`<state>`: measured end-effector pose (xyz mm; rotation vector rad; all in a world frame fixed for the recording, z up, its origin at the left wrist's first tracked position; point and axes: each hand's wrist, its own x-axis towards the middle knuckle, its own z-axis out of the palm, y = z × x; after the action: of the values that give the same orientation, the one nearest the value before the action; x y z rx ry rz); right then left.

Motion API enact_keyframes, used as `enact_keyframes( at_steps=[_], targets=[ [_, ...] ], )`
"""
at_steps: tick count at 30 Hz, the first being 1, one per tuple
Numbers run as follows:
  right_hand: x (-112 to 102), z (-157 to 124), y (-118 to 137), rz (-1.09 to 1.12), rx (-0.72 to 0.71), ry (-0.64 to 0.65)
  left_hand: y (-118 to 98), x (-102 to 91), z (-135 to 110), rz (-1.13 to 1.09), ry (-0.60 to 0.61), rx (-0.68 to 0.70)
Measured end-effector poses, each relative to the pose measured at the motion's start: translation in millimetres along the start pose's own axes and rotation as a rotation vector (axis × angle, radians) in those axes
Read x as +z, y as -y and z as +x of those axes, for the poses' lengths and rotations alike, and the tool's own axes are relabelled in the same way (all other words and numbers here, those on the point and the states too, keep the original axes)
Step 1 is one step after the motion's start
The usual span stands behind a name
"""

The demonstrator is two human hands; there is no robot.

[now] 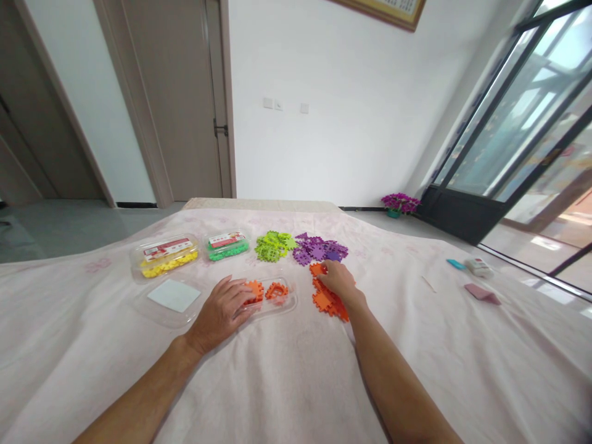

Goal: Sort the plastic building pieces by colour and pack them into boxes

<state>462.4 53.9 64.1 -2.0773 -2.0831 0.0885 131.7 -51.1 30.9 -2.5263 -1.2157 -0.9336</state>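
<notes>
My left hand [226, 308] rests over the left end of a clear plastic container [292, 303], its fingers stretched out and slightly apart. Inside the container lie a few orange interlocking pieces [277, 292] with notched edges, partly covered by my fingers. To the right, my right hand [341, 282] reaches down onto a pile of orange interlocking pieces [329, 303]. Its fingers are bent together at the pile's far edge, at an orange piece [317, 269]. The palm hides part of the pile.
Behind are lime-green pieces [274, 246] and purple pieces [319, 248]. At left stand closed boxes of yellow pieces [169, 265] and green pieces [227, 250], beside a clear lid [173, 296] with a white label. A pink cloth [481, 294] and small white item [478, 267] lie far right.
</notes>
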Motion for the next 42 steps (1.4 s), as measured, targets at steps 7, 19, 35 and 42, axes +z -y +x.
enact_keyframes(
  at_steps=[7,19,35,42],
  targets=[
    [7.3,6.5,-1.6,0.158,-0.129,-0.082,4.8,2.1,-2.4,-0.023,-0.011,0.006],
    [-7.2,1.5,31.3,0.975,-0.261,-0.038,7.0,1.9,-3.5,-0.053,0.002,-0.010],
    [-56.6,-22.5,22.0,0.229,-0.239,0.148,7.5,2.1,-3.0,-0.053,0.009,-0.011],
    [-60.6,-32.4,17.1,-0.104,-0.171,0.378,7.3,2.3,-3.1,-0.045,-0.013,-0.018]
  ],
)
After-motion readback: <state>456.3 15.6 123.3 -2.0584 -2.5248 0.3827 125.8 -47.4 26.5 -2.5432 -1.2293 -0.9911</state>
